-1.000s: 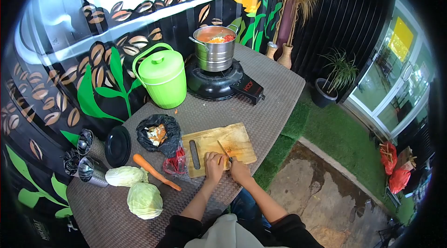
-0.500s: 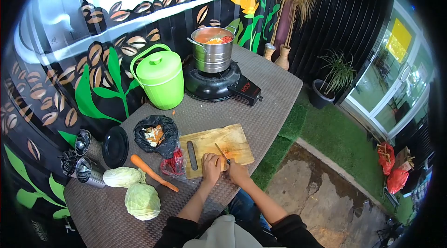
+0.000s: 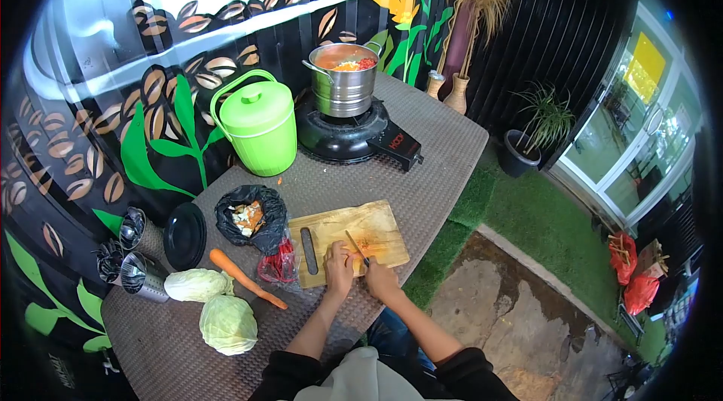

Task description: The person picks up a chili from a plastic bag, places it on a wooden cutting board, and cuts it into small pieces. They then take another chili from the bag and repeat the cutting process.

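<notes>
A wooden cutting board [image 3: 384, 222] lies near the table's front edge, with small orange bits on it. My right hand [image 3: 381, 280] is closed round the handle of a knife [image 3: 355, 244], its blade pointing up and left over the board. Beside it, my left hand [image 3: 339, 269] rests on the board with bent fingers, against an orange piece [image 3: 357, 264] that looks like carrot. Left of the board lie a whole carrot [image 3: 245, 280], two pale green cabbages [image 3: 228, 325] and a red plastic bag [image 3: 279, 265].
A steel pot [image 3: 345, 85] stands on a black portable stove [image 3: 339, 137]. Next to it is a green lidded bucket [image 3: 260, 130]. A black bag [image 3: 271, 224] with peelings, a black round lid [image 3: 185, 236] and metal utensil holders [image 3: 147, 278] are at the left.
My left hand has shifted slightly up and left, showing more of the orange piece. The knife in my right hand has barely moved.
</notes>
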